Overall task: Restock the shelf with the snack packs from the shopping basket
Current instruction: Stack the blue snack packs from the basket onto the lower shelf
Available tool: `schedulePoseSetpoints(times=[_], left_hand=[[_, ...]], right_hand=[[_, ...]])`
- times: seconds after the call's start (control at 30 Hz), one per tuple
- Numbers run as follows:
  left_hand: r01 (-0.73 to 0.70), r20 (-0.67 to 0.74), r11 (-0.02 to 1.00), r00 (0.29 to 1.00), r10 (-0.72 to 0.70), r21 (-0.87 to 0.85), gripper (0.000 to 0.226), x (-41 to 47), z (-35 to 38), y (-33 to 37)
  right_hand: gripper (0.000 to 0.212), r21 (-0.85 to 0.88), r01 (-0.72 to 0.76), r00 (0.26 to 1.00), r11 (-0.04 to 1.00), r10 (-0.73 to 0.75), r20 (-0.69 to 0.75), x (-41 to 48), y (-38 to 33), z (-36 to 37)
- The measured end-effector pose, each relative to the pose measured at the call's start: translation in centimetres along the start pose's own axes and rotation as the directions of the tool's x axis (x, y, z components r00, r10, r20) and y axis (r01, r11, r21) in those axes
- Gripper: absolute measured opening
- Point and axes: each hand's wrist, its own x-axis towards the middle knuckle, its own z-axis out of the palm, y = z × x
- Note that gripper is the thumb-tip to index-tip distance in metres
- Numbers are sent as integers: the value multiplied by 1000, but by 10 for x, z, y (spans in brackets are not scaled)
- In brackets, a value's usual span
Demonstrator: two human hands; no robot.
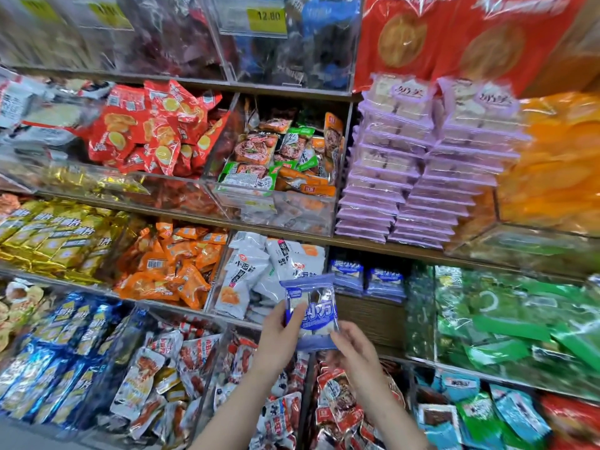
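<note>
While held up in front of the shelf, the blue snack pack sits pinched between both hands: left hand closed on its left edge with the thumb across the face, right hand gripping the lower right corner with fingertips. Positioned just in front of the white pack bin and just left of the half-empty compartment where two matching blue packs stand at the back. Shopping basket not in view.

Judged as the placing step, with the matching compartment to the right as the likely target. Best done by carrying the pack right and inward, keeping it upright with the printed face forward, like the two already standing there. Worth easing it in front of or beside those packs rather than dropping it flat on the bare brown shelf floor. Soft, crinkly wrapper, so a light grip at the edges should do; squeezing the middle risks crushing what looks like soft white contents. Better to release the left hand first, guide with the right, then let go once the pack leans steadily.
</note>
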Motion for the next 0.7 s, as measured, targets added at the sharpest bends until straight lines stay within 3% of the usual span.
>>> schedulePoseSetpoints(times=[0.1,0.17,0.23,0.33,0.4,0.53,0.63,0.67,0.7], left_hand=[[-179,28,968,984,177,174,49,5,4,7],[-254,-37,896,957,286,364,49,15,-1,2],[-255,-99,762,918,384,595,63,22,-14,-7],[-251,11,525,909,417,813,69,27,-26,-27],[-259,70,420,908,414,870,65,28,-25,-38],[-229,67,365,911,407,902,65,30,-25,-42],[-221,71,359,920,385,907,68,30,-25,-40],[-219,70,362,921,383,906,69,30,-25,-39],[-219,68,362,919,387,906,69,30,-25,-40]], right_hand=[[10,202,-40,995,979,57,-79,5,3,-11],[8,377,-60,981,924,124,-149,10,5,-23],[11,466,-46,959,884,169,-227,18,10,-37],[12,482,-20,903,876,223,-367,41,10,-57],[18,478,-4,846,878,257,-467,65,9,-67],[32,576,66,727,814,356,-586,111,-7,-75],[28,685,192,650,702,432,-625,131,-9,-82],[26,743,287,648,604,449,-615,131,-10,-84],[29,790,255,681,558,476,-556,132,-14,-84]])
